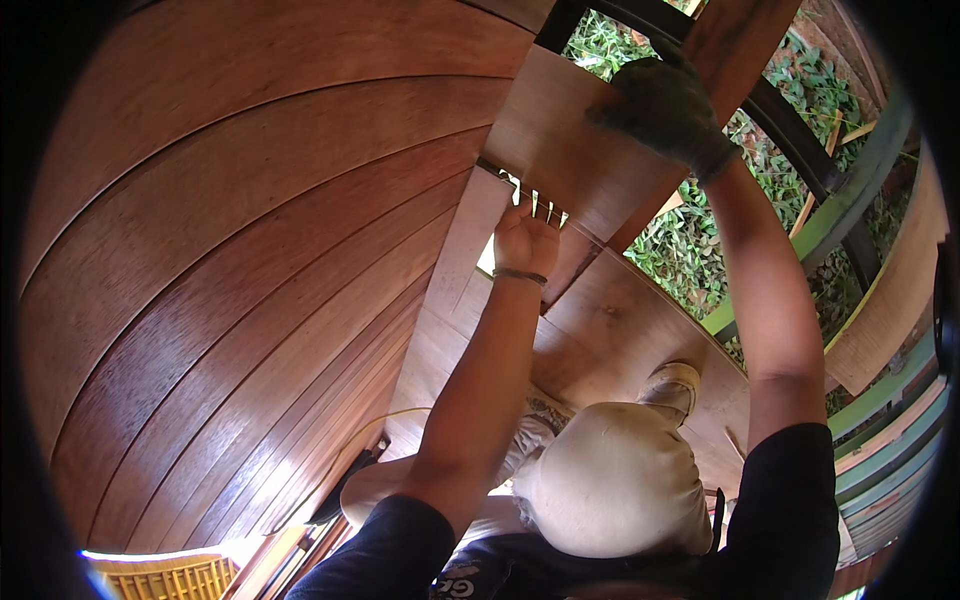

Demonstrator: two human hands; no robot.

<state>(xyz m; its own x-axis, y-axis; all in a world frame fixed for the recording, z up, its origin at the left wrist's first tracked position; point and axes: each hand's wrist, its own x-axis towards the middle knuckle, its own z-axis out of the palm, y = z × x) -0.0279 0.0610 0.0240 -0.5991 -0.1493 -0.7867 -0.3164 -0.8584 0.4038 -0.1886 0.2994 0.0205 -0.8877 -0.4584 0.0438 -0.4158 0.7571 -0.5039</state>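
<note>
A flat reddish-brown wooden board (560,130) lies at the far end of the plank deck, beside the wall. My left hand (527,240), bare with a dark band at the wrist, holds its near edge palm up. The fingers reach under the board, mostly hidden, with bright light between them. On the board's right side, my right hand (665,112) wears a dark glove and is closed on it; the fingertips cannot be made out. Nearer me lie fitted floor boards (620,310).
A curved wall of varnished planks (250,250) rises on the left. To the right, dark and green metal beams (850,210) cross above leafy ground (680,235). My bent knee (615,480) and shoe (670,388) rest close to the floor's open edge. A yellow cord (350,437) runs along the wall's foot.
</note>
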